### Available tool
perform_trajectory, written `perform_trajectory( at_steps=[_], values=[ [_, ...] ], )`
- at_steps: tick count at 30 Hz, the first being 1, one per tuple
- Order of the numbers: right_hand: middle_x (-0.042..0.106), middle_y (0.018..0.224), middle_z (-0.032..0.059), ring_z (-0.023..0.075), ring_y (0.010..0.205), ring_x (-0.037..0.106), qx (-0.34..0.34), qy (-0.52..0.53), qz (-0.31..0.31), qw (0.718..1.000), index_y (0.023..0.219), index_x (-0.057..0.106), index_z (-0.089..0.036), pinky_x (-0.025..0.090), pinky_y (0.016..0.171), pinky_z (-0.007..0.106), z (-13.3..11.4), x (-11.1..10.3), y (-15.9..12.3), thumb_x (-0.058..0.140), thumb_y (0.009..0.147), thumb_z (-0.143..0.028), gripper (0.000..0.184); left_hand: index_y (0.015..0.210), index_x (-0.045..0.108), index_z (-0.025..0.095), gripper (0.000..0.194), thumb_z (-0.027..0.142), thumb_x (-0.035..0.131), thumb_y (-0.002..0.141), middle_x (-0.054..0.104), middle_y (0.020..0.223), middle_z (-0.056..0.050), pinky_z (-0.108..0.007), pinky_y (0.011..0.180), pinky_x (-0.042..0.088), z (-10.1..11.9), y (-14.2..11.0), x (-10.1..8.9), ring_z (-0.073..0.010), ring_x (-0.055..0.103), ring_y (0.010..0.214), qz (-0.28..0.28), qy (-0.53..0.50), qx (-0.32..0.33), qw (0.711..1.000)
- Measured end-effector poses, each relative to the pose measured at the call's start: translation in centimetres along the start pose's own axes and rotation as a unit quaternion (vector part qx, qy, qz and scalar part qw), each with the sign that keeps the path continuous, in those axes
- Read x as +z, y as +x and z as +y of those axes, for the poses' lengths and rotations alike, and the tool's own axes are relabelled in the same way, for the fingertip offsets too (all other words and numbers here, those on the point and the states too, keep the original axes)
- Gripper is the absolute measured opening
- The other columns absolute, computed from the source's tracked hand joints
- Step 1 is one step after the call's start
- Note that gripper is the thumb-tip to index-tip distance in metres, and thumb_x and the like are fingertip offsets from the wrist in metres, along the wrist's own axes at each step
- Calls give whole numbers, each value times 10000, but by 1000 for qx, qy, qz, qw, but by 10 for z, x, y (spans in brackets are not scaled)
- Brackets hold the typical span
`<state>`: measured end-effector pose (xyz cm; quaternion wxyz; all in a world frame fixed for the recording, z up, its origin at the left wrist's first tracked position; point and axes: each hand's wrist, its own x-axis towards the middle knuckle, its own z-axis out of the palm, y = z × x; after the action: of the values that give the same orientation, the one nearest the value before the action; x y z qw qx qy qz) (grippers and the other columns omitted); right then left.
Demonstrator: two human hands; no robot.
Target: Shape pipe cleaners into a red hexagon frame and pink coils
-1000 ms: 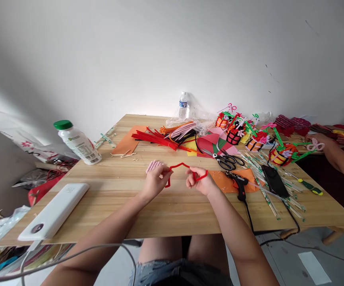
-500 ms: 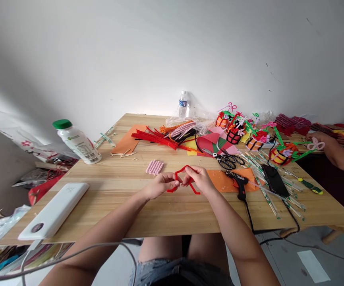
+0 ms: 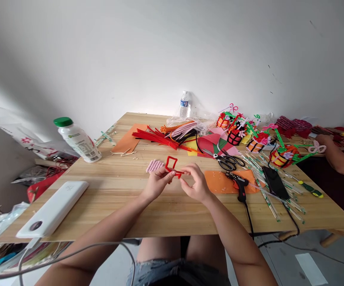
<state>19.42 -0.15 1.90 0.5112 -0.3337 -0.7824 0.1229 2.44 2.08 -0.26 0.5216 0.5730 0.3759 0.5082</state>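
A red pipe cleaner point(image 3: 171, 158), bent into a square-like loop with loose ends, is held above the table between both hands. My left hand point(image 3: 156, 183) is closed on it just below the loop. My right hand point(image 3: 197, 182) pinches an end of it between thumb and fingers. Just behind my left hand lies a flat piece of pink twisted strands point(image 3: 154, 166). Beyond the hands, a bundle of red pipe cleaners point(image 3: 155, 137) lies with orange, pink and black ones.
To the right are black scissors point(image 3: 228, 162), a glue gun point(image 3: 240, 183) on orange felt point(image 3: 215, 182), a phone point(image 3: 275, 182), straws and several small decorated baskets point(image 3: 255, 143). A white bottle point(image 3: 81, 141) and power bank point(image 3: 54, 208) stand left. A co-worker's arm point(image 3: 339, 159) is far right.
The red pipe cleaner has gone from an open zigzag to a square-like loop standing above my left hand. My right hand has shifted slightly and now pinches its end.
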Motion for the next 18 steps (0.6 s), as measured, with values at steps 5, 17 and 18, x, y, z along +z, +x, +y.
perform_trajectory(
  at_steps=[5, 17, 18],
  values=[
    [615, 921, 80, 187, 849, 593, 9, 62, -46, 997, 946, 619, -216, 514, 746, 332, 0, 5, -1, 519, 868, -195, 129, 734, 642, 188, 299, 484, 616, 764, 596, 693, -13, -281, 643, 438, -1, -1, -1, -146, 529, 666, 3, 49, 32, 998],
    [683, 934, 75, 182, 832, 644, -54, -13, -59, 997, 945, 678, -237, 542, 751, 336, 9, 1, -5, 490, 872, -142, 223, 769, 636, 164, 333, 493, 589, 782, 611, 707, -22, -280, 656, 443, -2, 0, -6, -152, 550, 684, -25, 72, -14, 997],
    [685, 936, 73, 181, 833, 646, -53, -18, -61, 997, 943, 678, -238, 542, 752, 335, 9, 1, -5, 490, 872, -145, 221, 774, 639, 166, 318, 482, 602, 775, 618, 721, -27, -281, 653, 444, -4, 0, -5, -156, 555, 692, -20, 83, -6, 996]
  ],
)
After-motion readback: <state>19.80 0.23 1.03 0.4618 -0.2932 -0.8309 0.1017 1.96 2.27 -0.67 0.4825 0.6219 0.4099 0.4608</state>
